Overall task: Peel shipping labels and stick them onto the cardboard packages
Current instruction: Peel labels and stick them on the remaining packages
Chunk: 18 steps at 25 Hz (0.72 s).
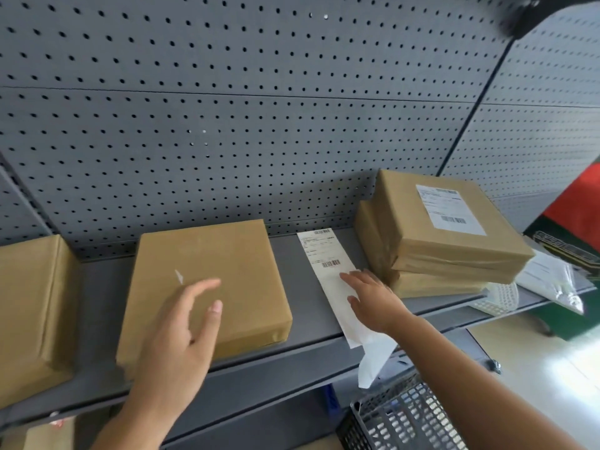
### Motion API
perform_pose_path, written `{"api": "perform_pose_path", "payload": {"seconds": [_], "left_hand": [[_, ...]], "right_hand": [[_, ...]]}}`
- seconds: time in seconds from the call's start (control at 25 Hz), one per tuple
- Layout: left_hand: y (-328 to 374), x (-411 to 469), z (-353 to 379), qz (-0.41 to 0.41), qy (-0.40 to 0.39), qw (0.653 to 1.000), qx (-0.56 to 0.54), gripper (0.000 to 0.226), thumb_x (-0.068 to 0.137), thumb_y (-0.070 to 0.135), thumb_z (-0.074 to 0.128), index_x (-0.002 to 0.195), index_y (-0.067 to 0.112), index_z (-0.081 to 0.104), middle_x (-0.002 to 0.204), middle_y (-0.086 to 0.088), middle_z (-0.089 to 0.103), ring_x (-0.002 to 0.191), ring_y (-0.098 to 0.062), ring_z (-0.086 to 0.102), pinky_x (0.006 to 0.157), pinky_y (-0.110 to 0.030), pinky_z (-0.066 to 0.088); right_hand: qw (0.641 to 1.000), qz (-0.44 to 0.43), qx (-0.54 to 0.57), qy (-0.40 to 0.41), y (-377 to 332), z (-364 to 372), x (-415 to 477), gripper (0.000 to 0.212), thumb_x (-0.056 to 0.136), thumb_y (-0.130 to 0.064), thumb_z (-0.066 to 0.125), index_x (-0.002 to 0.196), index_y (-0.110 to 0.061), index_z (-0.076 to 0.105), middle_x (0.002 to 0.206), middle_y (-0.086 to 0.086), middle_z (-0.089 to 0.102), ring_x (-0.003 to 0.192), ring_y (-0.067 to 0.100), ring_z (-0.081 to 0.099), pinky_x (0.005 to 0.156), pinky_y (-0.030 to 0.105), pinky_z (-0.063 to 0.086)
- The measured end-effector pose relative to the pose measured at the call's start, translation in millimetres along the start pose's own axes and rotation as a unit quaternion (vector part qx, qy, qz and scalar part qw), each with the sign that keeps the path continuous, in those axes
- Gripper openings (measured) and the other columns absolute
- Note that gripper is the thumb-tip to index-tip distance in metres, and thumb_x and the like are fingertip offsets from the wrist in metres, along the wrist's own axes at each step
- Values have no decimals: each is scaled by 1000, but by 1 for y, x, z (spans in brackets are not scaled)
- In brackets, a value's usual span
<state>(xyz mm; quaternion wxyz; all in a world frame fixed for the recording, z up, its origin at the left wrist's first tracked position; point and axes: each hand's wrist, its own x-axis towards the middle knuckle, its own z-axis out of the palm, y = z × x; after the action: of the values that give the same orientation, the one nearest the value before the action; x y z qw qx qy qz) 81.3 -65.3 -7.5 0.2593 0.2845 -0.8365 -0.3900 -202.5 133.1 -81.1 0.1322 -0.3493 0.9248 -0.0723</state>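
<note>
A brown paper-wrapped package (211,271) without a label lies flat in the middle of the grey shelf (302,323). My left hand (181,339) hovers over its near edge, fingers spread, holding nothing. To the right a white strip of shipping labels (324,254) lies on the shelf, its lower end hanging over the front edge. My right hand (373,300) rests flat on the strip, fingers apart. Further right stands a stack of wrapped packages (431,254); the top one carries a stuck label (449,209).
Another wrapped package (32,306) lies at the far left of the shelf. A grey pegboard wall (259,108) backs the shelf. A wire basket (402,417) sits below at the right. Plastic bags (552,280) and a red and green object (578,216) lie at the right edge.
</note>
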Motion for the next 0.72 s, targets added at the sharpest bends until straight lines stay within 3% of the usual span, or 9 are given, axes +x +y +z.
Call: {"api": "perform_pose_path", "payload": {"seconds": [0.08, 0.16, 0.28, 0.4, 0.56, 0.72], "left_hand": [[16, -4, 23, 22, -58, 997, -36, 24, 99, 35, 54, 121, 39, 62, 121, 34, 63, 115, 10, 57, 93, -13, 42], [28, -5, 46, 29, -103, 991, -75, 16, 99, 29, 57, 108, 36, 67, 109, 31, 69, 104, 9, 64, 83, -5, 44], [40, 2, 80, 10, -161, 978, -131, 14, 99, 26, 58, 96, 30, 71, 94, 19, 76, 92, 1, 71, 82, -20, 55], [51, 13, 111, -65, -238, 956, -160, 18, 101, 30, 56, 96, 24, 72, 92, 5, 78, 87, -10, 73, 85, -37, 60], [82, 24, 137, -217, -288, 875, -323, 41, 100, 43, 55, 109, 6, 71, 103, -14, 78, 99, -28, 75, 92, -38, 60], [105, 26, 149, -284, -295, 793, -451, 50, 97, 45, 60, 116, 0, 69, 112, -20, 77, 108, -31, 73, 96, -38, 59]], "right_hand": [[999, -1, -23, 25, 4, 6, 1, 53, 100, -23, 49, 152, -29, 38, 153, 1, 42, 143, 27, 34, 118, 39, 29], [997, 7, -32, 74, 5, 9, 0, 43, 100, -20, 51, 142, -28, 52, 137, 3, 54, 126, 29, 48, 105, 40, 44], [985, -5, -33, 168, 2, 3, -11, 29, 97, -18, 58, 124, -23, 67, 112, 4, 64, 105, 31, 58, 81, 42, 54], [960, -31, -27, 276, 0, -15, -36, 26, 88, -11, 69, 111, -23, 74, 98, 2, 67, 90, 29, 61, 72, 41, 55], [934, -38, -12, 356, -4, -50, -74, 22, 89, -15, 72, 109, -24, 75, 93, -1, 65, 86, 26, 58, 74, 41, 52], [925, -53, -15, 375, -10, -61, -118, 21, 89, -16, 72, 108, -24, 75, 96, -3, 63, 87, 21, 55, 76, 36, 49]]}}
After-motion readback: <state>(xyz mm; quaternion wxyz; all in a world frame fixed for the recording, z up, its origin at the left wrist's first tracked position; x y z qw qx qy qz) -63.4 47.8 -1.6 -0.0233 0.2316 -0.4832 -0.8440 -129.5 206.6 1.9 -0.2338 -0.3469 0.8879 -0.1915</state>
